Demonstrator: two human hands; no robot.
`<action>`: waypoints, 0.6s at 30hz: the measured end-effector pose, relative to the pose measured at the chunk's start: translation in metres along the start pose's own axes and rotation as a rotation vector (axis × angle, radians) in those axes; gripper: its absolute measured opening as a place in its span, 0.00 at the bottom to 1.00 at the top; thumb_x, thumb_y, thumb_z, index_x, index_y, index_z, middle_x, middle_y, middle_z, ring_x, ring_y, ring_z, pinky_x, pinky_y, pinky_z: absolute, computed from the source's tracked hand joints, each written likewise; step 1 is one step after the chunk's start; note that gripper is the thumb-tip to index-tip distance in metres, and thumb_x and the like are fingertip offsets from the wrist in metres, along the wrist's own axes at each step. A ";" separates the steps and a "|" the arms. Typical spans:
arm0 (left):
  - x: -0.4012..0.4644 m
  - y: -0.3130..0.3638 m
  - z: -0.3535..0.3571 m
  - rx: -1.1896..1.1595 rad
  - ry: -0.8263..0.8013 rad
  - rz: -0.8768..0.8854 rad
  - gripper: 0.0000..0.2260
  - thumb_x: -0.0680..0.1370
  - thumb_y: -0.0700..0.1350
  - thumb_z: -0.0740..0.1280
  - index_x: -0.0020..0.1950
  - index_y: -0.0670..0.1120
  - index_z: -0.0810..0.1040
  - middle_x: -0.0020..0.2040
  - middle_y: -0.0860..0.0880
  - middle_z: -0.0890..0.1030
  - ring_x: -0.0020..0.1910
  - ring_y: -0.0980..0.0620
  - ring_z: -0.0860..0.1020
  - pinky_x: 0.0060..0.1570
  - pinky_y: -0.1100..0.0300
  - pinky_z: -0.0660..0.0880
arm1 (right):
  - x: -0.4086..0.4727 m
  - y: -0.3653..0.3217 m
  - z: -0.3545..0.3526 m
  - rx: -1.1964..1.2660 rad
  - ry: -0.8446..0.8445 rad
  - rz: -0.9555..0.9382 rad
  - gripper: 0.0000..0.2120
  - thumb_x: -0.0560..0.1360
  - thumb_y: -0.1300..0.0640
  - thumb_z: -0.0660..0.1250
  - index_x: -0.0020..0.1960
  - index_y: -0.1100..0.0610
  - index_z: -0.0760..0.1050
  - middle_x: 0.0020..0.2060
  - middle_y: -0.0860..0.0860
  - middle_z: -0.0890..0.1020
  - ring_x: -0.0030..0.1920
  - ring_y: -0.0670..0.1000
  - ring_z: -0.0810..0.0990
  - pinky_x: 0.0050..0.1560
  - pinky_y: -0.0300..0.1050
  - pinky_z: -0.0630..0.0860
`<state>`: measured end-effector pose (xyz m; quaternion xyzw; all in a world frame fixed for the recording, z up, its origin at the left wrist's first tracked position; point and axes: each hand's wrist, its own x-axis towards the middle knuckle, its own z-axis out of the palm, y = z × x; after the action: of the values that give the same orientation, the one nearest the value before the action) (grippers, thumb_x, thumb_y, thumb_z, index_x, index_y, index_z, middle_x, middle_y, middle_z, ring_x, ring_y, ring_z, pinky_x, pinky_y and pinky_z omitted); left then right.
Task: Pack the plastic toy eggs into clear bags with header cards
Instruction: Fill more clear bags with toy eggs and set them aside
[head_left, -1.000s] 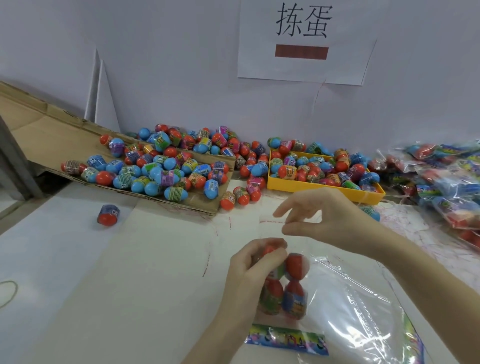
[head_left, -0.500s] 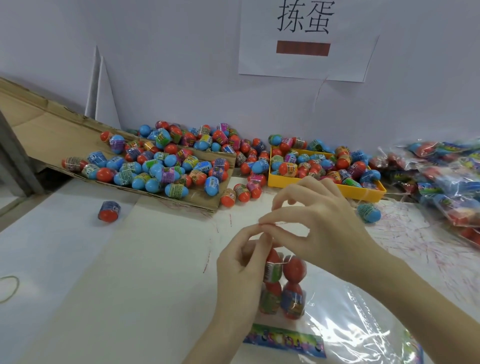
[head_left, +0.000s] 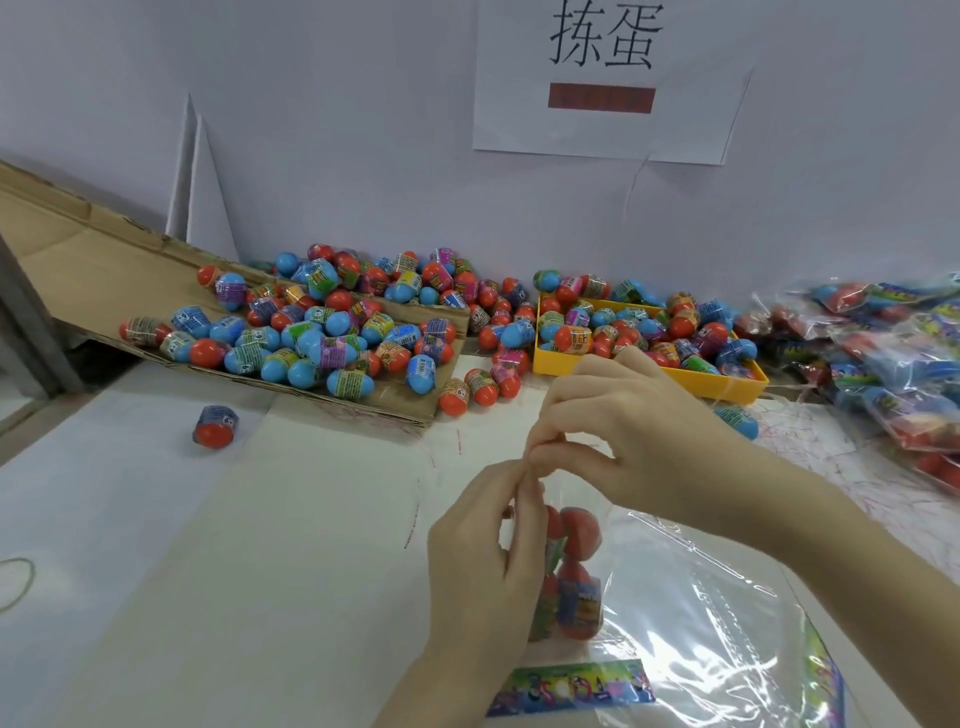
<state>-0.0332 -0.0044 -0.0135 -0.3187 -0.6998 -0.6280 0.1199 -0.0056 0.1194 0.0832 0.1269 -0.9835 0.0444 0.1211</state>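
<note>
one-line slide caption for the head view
Both hands pinch shut a clear bag of toy eggs.

We are looking at a white paper-covered table (head_left: 156, 519). A flat brown cardboard sheet (head_left: 67, 270) is lying along its far left, carrying blue-and-red plastic toy eggs (head_left: 311, 332). A shallow yellow plastic tray (head_left: 696, 382) of eggs is sitting beside it. One lone red-and-blue egg (head_left: 215, 427) is resting apart. Filled clear bags (head_left: 883, 353) are piling at the right; empty clear plastic bags (head_left: 727, 649) and a colourful printed header card (head_left: 571, 688) are lying near us.
</note>
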 end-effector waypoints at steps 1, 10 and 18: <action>0.000 0.000 0.000 0.015 -0.002 0.021 0.08 0.75 0.56 0.53 0.47 0.63 0.71 0.41 0.68 0.75 0.47 0.64 0.77 0.43 0.75 0.74 | 0.000 0.003 -0.001 0.017 -0.006 -0.007 0.06 0.75 0.54 0.65 0.48 0.49 0.81 0.40 0.38 0.72 0.41 0.40 0.62 0.45 0.31 0.56; -0.002 -0.003 0.001 -0.018 0.022 -0.107 0.07 0.74 0.53 0.57 0.42 0.64 0.73 0.36 0.70 0.78 0.48 0.70 0.76 0.41 0.80 0.70 | -0.006 -0.004 0.007 -0.090 0.100 0.097 0.08 0.77 0.53 0.61 0.44 0.52 0.78 0.39 0.45 0.77 0.43 0.46 0.68 0.48 0.46 0.56; -0.003 -0.002 -0.001 -0.139 0.049 -0.192 0.11 0.74 0.50 0.56 0.43 0.56 0.78 0.48 0.64 0.81 0.45 0.59 0.81 0.42 0.70 0.77 | -0.023 0.026 0.017 -0.022 0.407 0.351 0.07 0.74 0.58 0.66 0.38 0.52 0.73 0.34 0.43 0.73 0.38 0.47 0.70 0.44 0.42 0.53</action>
<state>-0.0317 -0.0061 -0.0166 -0.2423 -0.6786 -0.6913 0.0540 0.0050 0.1478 0.0595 -0.0582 -0.9462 0.0788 0.3083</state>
